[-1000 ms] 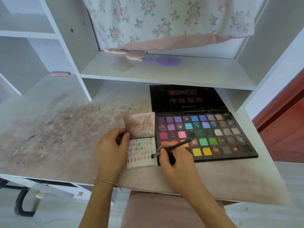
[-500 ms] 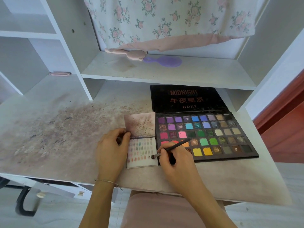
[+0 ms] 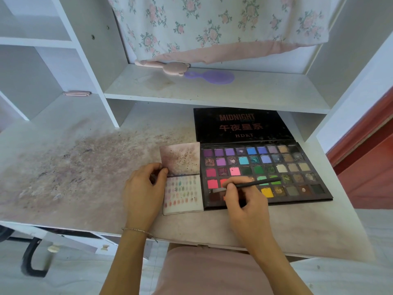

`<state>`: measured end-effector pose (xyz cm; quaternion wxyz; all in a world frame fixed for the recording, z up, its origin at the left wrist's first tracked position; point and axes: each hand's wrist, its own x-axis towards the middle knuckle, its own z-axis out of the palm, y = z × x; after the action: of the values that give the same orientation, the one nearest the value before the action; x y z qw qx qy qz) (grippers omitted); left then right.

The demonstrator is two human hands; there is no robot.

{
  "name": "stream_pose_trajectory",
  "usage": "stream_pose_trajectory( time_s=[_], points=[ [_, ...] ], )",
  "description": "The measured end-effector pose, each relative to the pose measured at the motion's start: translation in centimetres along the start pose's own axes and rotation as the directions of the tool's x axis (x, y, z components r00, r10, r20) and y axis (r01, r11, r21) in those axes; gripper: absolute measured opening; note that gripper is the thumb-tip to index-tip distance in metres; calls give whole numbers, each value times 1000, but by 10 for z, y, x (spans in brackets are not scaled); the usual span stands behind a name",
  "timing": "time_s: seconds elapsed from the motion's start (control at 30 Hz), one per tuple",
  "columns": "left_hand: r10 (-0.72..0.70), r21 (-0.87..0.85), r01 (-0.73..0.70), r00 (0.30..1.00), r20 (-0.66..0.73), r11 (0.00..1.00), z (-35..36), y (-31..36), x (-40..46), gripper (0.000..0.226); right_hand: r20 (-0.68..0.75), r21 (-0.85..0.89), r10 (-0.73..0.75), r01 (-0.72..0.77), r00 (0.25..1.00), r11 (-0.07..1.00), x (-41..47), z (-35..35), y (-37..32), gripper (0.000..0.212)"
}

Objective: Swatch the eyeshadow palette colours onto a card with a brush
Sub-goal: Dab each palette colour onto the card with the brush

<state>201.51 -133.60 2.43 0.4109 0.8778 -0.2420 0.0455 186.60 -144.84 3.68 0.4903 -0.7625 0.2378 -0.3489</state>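
Right hand (image 3: 244,204) curled around a thin black brush (image 3: 254,184), pinched between thumb and fingers, handle pointing toward 3 o'clock, bristle tip (image 3: 219,190) toward 9 o'clock and down over the bottom-left pans of the eyeshadow palette (image 3: 293,167). Not possible to tell if the tip really touched the powder. Left hand (image 3: 144,189) laid on the left edge of the card (image 3: 184,192), fingers bent and thumb pressed at the fold, at 9 o'clock from the brush tip. On the lower half of the card, rows of small pale colour swatches; on the upper half (image 3: 180,157), only brownish smudges and glitter specks. Card just beside the palette, touching its left border, at 9 o'clock from it. Palette open flat on the stained desk (image 3: 74,171), black lid (image 3: 240,125) with red letters raised at 12 o'clock. Thin bracelet (image 3: 137,230) on the left wrist. On the shelf (image 3: 255,90) at 12 o'clock, well apart from the palette: a pink brush (image 3: 168,68) and a purple hairbrush (image 3: 212,77), touching each other, under a flowered cloth (image 3: 223,24). Small pink item (image 3: 76,93) at 10 o'clock, in the left compartment.
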Motion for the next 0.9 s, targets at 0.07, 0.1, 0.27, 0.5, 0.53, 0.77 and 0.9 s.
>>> stream_pose_trajectory(
  time_s=[0.07, 0.1, 0.27, 0.5, 0.53, 0.77, 0.9],
  points=[
    [3, 7, -3, 1000, -12, 1000, 0, 1, 0, 13, -36, -5, 0, 0, 999, 1000, 0, -9, 2, 17],
    [3, 12, -3, 1000, -19, 1000, 0, 1, 0, 13, -58, -17, -2, 1, 998, 1000, -1, -15, 4, 21],
    [-8, 13, 8, 1000, -17, 1000, -1, 2, -1, 14, -189, -60, 50, -63, 981, 996, 0, -46, 15, 31],
    [1, 1, -1, 1000, -19, 1000, 0, 3, -1, 14, -408, -166, 83, -163, 909, 973, 0, -90, 30, 22],
    [3, 0, -3, 1000, -16, 1000, 0, 2, -1, 14, -436, -171, 86, -176, 896, 969, -1, -95, 33, 18],
    [5, -13, -5, 1000, 2, 1000, 0, 2, -1, 15, -621, -227, 82, -280, 780, 933, 3, -123, 39, 12],
    [13, -9, -13, 1000, -1, 1000, 0, 2, -1, 16, -612, -257, 89, -304, 786, 917, 3, -122, 40, 11]
  ],
)
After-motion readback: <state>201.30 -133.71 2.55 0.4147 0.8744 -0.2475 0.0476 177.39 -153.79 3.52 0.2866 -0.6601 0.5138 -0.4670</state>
